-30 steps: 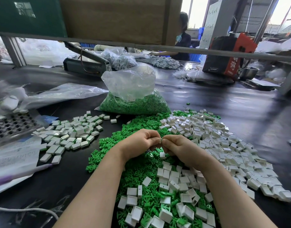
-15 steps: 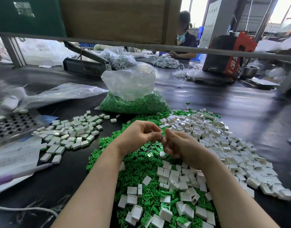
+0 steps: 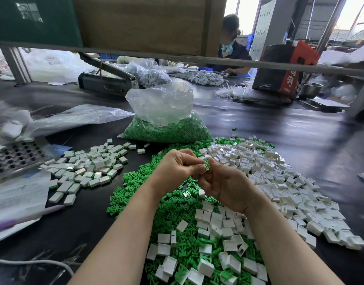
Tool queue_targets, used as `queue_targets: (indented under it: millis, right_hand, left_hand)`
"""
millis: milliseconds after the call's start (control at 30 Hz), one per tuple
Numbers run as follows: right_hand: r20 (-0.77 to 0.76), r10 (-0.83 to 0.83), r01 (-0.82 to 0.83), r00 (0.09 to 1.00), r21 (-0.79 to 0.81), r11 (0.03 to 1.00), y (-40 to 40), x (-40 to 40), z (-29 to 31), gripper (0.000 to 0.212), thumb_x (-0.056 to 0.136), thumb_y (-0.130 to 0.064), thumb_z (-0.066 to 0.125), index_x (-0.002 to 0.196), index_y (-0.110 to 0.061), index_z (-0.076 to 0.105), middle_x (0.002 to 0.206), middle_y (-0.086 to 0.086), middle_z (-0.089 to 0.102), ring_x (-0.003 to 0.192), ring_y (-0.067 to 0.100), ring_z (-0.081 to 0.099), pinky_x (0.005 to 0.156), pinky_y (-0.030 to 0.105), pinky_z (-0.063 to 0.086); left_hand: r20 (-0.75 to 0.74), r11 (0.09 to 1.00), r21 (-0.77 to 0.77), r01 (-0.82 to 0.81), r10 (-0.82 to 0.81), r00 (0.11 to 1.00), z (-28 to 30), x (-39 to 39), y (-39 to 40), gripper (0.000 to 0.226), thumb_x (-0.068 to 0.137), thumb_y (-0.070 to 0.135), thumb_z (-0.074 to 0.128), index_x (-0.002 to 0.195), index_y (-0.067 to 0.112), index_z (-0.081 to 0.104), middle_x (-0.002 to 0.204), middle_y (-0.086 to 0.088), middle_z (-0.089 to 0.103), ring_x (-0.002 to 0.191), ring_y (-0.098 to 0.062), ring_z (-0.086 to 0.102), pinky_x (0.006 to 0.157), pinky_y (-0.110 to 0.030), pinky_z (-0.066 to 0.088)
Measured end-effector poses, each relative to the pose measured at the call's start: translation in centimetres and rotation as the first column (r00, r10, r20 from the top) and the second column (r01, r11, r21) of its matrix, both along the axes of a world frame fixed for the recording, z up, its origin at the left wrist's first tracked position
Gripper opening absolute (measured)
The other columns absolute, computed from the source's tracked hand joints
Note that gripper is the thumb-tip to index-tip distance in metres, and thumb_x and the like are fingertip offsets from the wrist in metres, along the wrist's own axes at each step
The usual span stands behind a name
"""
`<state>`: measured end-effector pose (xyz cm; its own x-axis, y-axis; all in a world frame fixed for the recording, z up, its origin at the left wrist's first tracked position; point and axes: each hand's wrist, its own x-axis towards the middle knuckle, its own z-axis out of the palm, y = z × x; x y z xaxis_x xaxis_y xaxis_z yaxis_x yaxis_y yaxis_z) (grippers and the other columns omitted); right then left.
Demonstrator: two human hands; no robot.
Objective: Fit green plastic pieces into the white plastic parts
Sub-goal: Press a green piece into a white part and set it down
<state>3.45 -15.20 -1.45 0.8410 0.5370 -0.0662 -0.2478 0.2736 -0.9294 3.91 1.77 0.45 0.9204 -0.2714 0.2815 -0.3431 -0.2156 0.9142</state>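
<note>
Nearest the camera, white plastic parts (image 3: 205, 219) lie scattered over a spread of loose green pieces (image 3: 133, 182) on the black table (image 3: 300, 145). Two bare forearms cross that green spread and cover part of it. Just above it the hands meet: the left hand (image 3: 177, 171) pinches a small white part with a green piece (image 3: 206, 166) seated in it, and the right hand (image 3: 224, 186) curls its fingers against the same part from the other side, though how firmly it grips is hard to tell. Right of the green spread runs one wide heap of open white shells (image 3: 280, 175), too many to count. Left of it sits a smaller cluster of fitted blocks (image 3: 88, 165), and further left a perforated metal tray (image 3: 14, 157) with printed paper (image 3: 18, 194) below it. Behind the spread stands one clear bag of green pieces (image 3: 166, 128), with one flat empty plastic bag (image 3: 74, 118) to its left. Beyond the bag lie a grey machine (image 3: 107, 81), one red-and-black carton (image 3: 284, 70) and a steel bowl (image 3: 309, 89). Farthest back, a second person (image 3: 232, 46) works at the table under a board shelf (image 3: 144, 23), windows bright behind.
</note>
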Motion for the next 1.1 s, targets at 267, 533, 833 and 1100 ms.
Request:
queue_targets:
  millis: [267,533,833,1100]
  right_hand:
    - [0.077,-0.057,0.061,0.995,-0.055,0.997,0.5,-0.3,-0.3,0.022,0.091,-0.031,0.054,0.087,-0.01,0.059,0.069,0.001,0.053,0.055,0.009,0.045,0.048,0.018,0.033]
    - [0.051,0.006,-0.004,0.999,-0.042,0.999,0.5,0.0,0.0,0.046,0.094,-0.046,0.032,0.092,-0.006,0.057,0.073,0.003,0.06,0.058,0.012,0.047,0.058,0.028,0.03]
    - [0.125,-0.104,0.12,0.987,-0.133,0.984,0.1,0.2,-0.2,0.033,0.09,-0.036,0.048,0.082,-0.011,0.067,0.073,0.008,0.06,0.06,0.016,0.049,0.054,0.027,0.031]
    - [0.342,-0.318,0.396,0.884,-0.189,0.899,-1.1,0.7,0.1,0.01,0.088,-0.012,0.067,0.09,-0.002,0.069,0.07,0.006,0.068,0.059,0.012,0.056,0.051,0.019,0.044]
  left_hand:
    - [0.069,0.994,0.106,0.015,-0.023,0.997,0.3,-0.2,-0.1,0.014,0.084,0.001,0.072,0.097,0.004,0.077,0.081,0.001,0.058,0.07,-0.002,0.056,0.067,-0.018,0.048]
    - [-0.049,0.999,-0.036,0.017,-0.019,0.999,0.3,-0.2,0.1,0.012,0.084,-0.001,0.071,0.093,0.003,0.076,0.08,0.0,0.06,0.072,-0.009,0.061,0.077,-0.026,0.053]
    - [-0.08,0.998,-0.06,0.028,-0.033,0.996,0.1,0.0,0.7,0.007,0.083,0.009,0.074,0.084,0.015,0.077,0.076,0.001,0.074,0.075,-0.008,0.067,0.075,-0.021,0.055]
    - [-0.06,0.999,0.028,-0.033,0.034,0.998,-0.2,0.4,1.0,0.005,0.079,0.014,0.081,0.082,0.018,0.078,0.074,0.002,0.075,0.069,-0.004,0.068,0.067,-0.016,0.053]
